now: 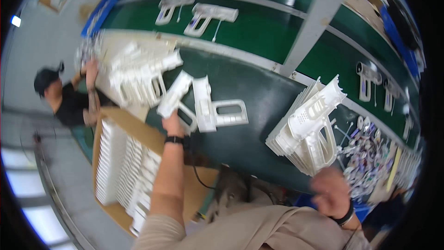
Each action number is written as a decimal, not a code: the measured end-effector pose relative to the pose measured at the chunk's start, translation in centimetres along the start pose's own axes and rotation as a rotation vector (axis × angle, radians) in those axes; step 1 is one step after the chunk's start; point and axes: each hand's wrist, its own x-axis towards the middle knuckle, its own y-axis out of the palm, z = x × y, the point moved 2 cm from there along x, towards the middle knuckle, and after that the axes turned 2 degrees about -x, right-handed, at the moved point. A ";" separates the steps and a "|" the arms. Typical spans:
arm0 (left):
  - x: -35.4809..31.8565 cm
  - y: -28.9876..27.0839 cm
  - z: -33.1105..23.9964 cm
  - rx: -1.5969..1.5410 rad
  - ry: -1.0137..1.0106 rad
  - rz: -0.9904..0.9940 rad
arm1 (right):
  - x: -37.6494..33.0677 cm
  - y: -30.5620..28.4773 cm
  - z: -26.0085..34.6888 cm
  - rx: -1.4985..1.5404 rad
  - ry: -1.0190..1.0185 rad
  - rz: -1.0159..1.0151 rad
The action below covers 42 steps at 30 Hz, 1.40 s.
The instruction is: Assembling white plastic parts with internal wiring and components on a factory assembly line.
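Note:
My left hand (172,124) is closed on the lower end of a white plastic handheld-device housing half (175,93), which has a barrel-like body and a looped handle. Just right of it, a second housing half (203,104) lies on the dark green table with its handle pointing right. My right hand (330,190), smeared by motion, is at the table's front edge, below a stack of nested white housing halves (307,127). Whether its fingers hold anything does not show.
A cardboard box (99,157) packed with white housings stands at my left. More housings (138,76) are piled at the table's left end, near a co-worker (69,95). Small parts (367,157) heap at the right. Assembled devices (212,16) lie on the green conveyor beyond a metal post (314,23).

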 end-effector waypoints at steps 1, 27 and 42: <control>7.2 -5.3 6.0 0.084 0.332 0.152 | 1.2 3.1 1.1 0.185 -0.061 0.088; -0.2 -4.4 -2.8 -0.225 -0.128 0.341 | 13.0 31.2 -14.2 -0.366 0.400 -0.180; 11.0 -2.0 -4.7 -0.637 -0.084 0.635 | 32.0 43.8 -11.4 0.722 0.609 -0.328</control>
